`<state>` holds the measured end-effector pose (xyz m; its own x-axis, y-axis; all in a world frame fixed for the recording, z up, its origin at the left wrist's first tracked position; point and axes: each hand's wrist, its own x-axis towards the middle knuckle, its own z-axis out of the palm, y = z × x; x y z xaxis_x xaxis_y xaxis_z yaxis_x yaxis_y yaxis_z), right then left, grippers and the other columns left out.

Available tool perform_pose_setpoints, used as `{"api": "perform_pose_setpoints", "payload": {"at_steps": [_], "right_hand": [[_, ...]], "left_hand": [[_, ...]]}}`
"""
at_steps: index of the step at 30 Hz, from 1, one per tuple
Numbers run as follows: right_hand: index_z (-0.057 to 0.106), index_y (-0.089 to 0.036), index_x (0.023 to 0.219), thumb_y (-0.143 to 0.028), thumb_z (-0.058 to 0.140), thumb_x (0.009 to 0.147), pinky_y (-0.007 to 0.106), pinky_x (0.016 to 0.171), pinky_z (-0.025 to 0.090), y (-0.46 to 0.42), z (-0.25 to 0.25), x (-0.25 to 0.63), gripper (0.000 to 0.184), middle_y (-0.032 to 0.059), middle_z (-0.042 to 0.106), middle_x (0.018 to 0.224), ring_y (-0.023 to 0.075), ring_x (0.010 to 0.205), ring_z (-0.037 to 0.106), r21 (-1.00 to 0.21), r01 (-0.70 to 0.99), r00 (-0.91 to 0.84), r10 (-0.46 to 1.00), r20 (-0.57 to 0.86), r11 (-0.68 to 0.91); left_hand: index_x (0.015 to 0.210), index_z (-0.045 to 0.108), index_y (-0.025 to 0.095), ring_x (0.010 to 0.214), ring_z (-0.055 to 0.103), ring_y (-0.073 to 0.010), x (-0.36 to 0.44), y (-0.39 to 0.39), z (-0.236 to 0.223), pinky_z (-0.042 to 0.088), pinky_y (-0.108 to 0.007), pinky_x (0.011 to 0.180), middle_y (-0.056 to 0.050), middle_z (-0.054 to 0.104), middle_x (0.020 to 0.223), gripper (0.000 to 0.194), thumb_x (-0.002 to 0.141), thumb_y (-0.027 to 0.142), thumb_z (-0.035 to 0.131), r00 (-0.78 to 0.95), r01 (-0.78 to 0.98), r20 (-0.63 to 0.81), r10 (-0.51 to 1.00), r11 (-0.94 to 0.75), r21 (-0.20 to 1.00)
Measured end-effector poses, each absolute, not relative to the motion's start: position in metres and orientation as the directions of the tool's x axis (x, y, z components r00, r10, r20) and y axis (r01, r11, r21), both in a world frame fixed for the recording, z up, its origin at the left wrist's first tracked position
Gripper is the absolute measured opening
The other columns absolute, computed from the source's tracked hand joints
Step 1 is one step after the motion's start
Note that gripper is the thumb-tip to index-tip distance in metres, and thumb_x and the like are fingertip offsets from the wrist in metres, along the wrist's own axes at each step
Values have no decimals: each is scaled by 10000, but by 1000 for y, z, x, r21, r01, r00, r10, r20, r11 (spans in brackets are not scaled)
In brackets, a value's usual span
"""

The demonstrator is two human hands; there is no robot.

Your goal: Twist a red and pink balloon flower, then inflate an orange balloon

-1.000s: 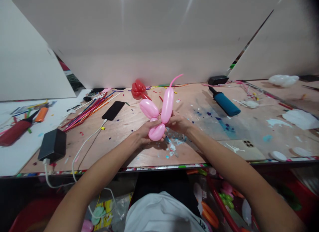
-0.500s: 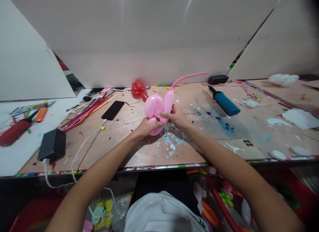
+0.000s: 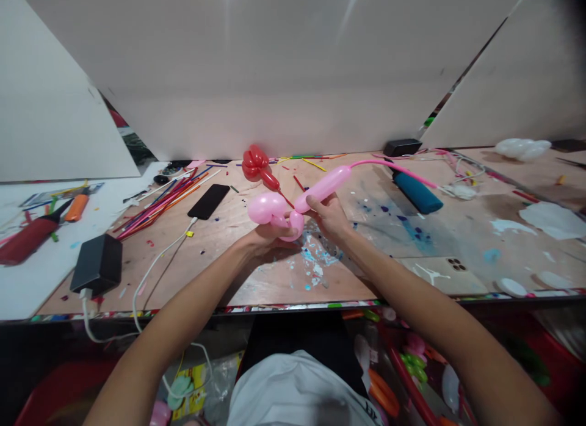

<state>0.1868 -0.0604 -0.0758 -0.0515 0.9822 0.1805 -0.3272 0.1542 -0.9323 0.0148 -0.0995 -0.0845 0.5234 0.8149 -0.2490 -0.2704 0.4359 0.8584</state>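
A pink twisting balloon [image 3: 323, 188], partly twisted into bubbles, is held in both hands over the middle of the table. My left hand [image 3: 268, 237] is closed around the cluster of rounded bubbles at its left end. With thumb and fingers my right hand [image 3: 330, 215] grips the long inflated section, just right of the twists. The balloon's thin uninflated tail curves off to the right, over the blue hand pump [image 3: 417, 191]. Behind my hands lies a red balloon flower [image 3: 255, 163] with its stem pointing toward the pink balloon.
A black phone [image 3: 209, 201] with a white cable and a bundle of uninflated balloons [image 3: 160, 203] lie left. A black power brick [image 3: 97, 264] stands at the front left. Right are a beige phone [image 3: 442, 274] and a white balloon [image 3: 522, 149]. A board [image 3: 293, 78] rises behind.
The pink balloon's long section has swung from upright to slanting right, and its tail now points right and down. The round bubbles have shifted left and lower.
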Motion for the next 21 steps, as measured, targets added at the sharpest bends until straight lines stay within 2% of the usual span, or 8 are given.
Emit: {"api": "perform_pose_setpoints", "payload": {"at_steps": [2, 5, 7, 10, 12, 14, 17, 21], "right_hand": [[471, -246, 968, -434, 833, 626, 347, 808, 576, -62, -75, 186, 533, -15, 562, 923, 158, 860, 595, -925, -344, -41, 982, 186, 161], [481, -240, 968, -442, 831, 634, 309, 642, 562, -66, -76, 183, 525, -6, 570, 889, 167, 802, 597, -932, -335, -53, 985, 165, 139], [484, -237, 974, -460, 819, 649, 256, 506, 493, -69, -79, 180, 517, -6, 575, 863, 160, 737, 589, -940, -313, -66, 985, 163, 134], [509, -223, 970, -462, 811, 665, 227, 462, 443, -72, -83, 178, 491, -3, 603, 859, 148, 704, 587, -944, -287, -59, 980, 188, 163], [528, -218, 960, -463, 820, 657, 239, 489, 463, -71, -85, 178, 487, -6, 617, 847, 145, 689, 589, -939, -289, -41, 978, 206, 186], [543, -219, 961, -460, 831, 650, 268, 534, 502, -70, -86, 178, 487, -7, 629, 837, 156, 691, 608, -931, -315, -48, 977, 209, 184], [552, -221, 960, -439, 837, 655, 327, 620, 558, -69, -86, 177, 471, -1, 655, 845, 181, 727, 646, -919, -371, -92, 979, 184, 138], [552, -221, 942, -393, 864, 619, 372, 803, 581, -67, -86, 178, 480, -14, 662, 849, 174, 800, 655, -897, -425, -149, 968, 202, 121]], "left_hand": [[1226, 601, 217, 751, 708, -218, 13, -101, -80, 576, -427, 786, -77, 723, 919, 522, 737, 301, 762, 536, -323, -261, 803, 480, 816], [1215, 600, 110, 722, 713, -246, 11, -97, -75, 567, -507, 824, -147, 730, 956, 556, 802, 476, 668, 588, -346, -319, 744, 587, 732], [1192, 603, 57, 668, 709, -265, 8, -92, -74, 561, -550, 813, -179, 729, 929, 695, 813, 639, 569, 653, -310, -356, 669, 664, 680], [1171, 599, 35, 667, 707, -298, 7, -86, -75, 574, -553, 736, -200, 720, 907, 850, 808, 780, 408, 692, -312, -356, 629, 705, 637], [1156, 598, 41, 718, 711, -301, 9, -85, -76, 589, -501, 677, -200, 713, 932, 761, 858, 709, 387, 670, -373, -326, 667, 682, 629], [1153, 596, 57, 772, 713, -286, 12, -86, -78, 598, -443, 649, -188, 708, 968, 554, 893, 525, 455, 628, -425, -306, 716, 645, 635], [1150, 597, 99, 793, 710, -250, 17, -87, -82, 604, -411, 670, -145, 707, 979, 366, 830, 271, 558, 508, -480, -303, 806, 557, 678], [972, 633, 106, 642, 675, -199, 17, -86, -87, 586, -361, 617, -92, 681, 792, 223, 764, 177, 595, 376, -396, -377, 847, 514, 761]]}}
